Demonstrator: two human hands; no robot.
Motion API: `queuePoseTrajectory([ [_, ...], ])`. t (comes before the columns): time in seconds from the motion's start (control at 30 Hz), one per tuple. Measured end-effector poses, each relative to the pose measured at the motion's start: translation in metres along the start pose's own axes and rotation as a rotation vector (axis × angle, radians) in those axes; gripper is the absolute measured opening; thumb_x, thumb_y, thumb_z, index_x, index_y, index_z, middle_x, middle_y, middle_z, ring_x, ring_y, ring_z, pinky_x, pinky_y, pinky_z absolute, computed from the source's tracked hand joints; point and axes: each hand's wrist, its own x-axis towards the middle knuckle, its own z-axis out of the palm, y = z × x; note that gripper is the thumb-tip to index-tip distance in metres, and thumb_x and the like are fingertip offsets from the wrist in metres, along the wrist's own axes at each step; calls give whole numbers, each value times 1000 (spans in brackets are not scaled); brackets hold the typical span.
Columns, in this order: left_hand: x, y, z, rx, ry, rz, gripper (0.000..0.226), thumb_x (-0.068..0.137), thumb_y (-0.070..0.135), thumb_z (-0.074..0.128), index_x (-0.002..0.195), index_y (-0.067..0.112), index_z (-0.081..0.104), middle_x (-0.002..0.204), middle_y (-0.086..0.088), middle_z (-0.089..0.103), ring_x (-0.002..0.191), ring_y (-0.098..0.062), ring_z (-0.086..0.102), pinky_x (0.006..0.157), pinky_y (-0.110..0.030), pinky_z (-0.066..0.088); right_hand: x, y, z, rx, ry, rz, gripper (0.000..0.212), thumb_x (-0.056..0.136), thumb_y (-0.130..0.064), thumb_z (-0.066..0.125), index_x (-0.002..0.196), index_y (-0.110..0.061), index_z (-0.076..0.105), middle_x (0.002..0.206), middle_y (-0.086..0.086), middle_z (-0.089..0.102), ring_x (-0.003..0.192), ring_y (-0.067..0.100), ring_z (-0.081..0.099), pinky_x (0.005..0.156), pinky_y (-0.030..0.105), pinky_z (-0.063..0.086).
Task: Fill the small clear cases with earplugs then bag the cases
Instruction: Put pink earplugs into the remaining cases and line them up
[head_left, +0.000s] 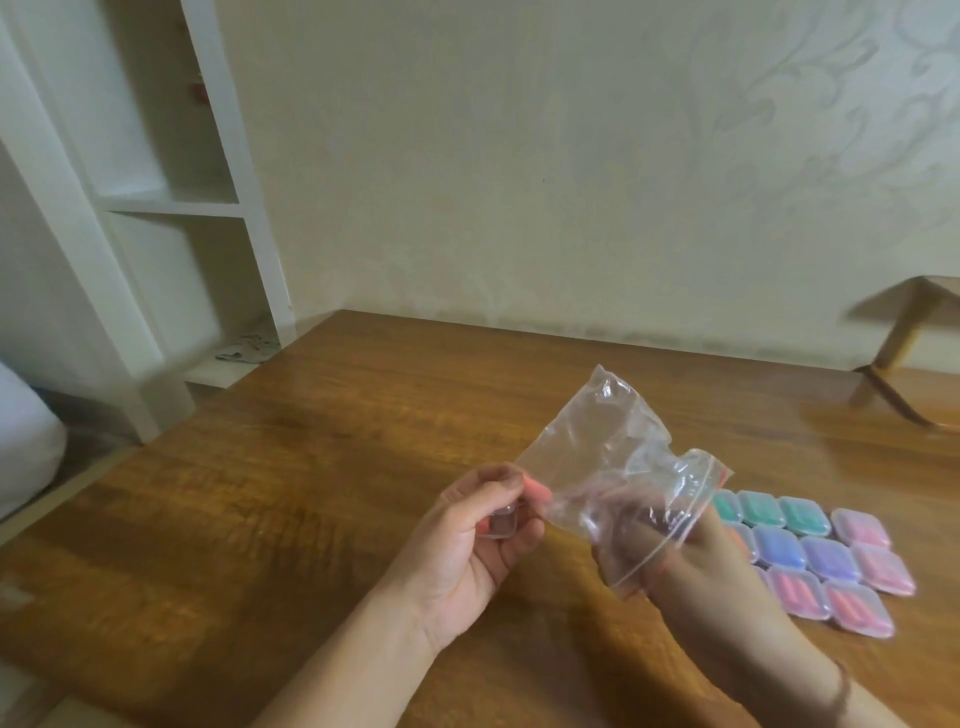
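My left hand (467, 540) holds a small clear case (501, 522) between thumb and fingers; pink shows at its far end. My right hand (675, 551) grips the mouth end of a clear zip bag (602, 452), which stands up and to the left above the wooden table (311, 467). The bag's lower corner touches my left fingertips. The bag partly veils my right fingers. To the right on the table lie several filled cases (821, 556) in rows, holding green, blue, purple and pink earplugs.
A white shelf unit (171, 208) stands at the left beyond the table's edge. A wooden stand (904, 343) sits at the far right. A pale wall runs behind the table.
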Motion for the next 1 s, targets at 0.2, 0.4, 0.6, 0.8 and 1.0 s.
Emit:
queuePoseTrajectory([
  [0.2,0,-1,0,23,9,24,5,79,9,66,78,6,70,77,-9,70,69,-15,68,62,-26,59,15,11,2,-12,40,145,22,89,-4,61,72,-10,73,73,15,70,49,9,59,46,20,45],
  [0.4,0,-2,1,58,-48,-11,4,80,6,67,79,4,71,78,-11,70,68,-17,67,63,-25,59,5,-1,3,-188,22,-62,14,76,-23,67,78,-33,76,83,-7,75,71,10,69,59,30,54],
  [0.6,-3,-1,6,51,-105,-24,15,76,3,65,67,11,74,86,-13,76,69,-17,69,67,-25,59,6,-9,8,-248,35,-61,6,76,-16,80,73,-15,74,70,-7,73,61,-1,66,54,13,47],
  [0.8,-3,-2,5,50,-84,-29,13,76,3,66,67,10,71,75,-13,72,67,-20,70,62,-27,60,10,-1,5,-235,60,-26,14,75,-23,82,68,-17,73,66,-3,71,61,6,66,56,21,50],
  [1.0,0,-5,2,109,-50,-10,9,79,10,67,72,9,72,74,-9,71,71,-20,68,65,-29,56,4,2,4,-10,-51,23,19,51,-4,87,54,-17,73,59,-6,70,60,4,68,59,21,56],
])
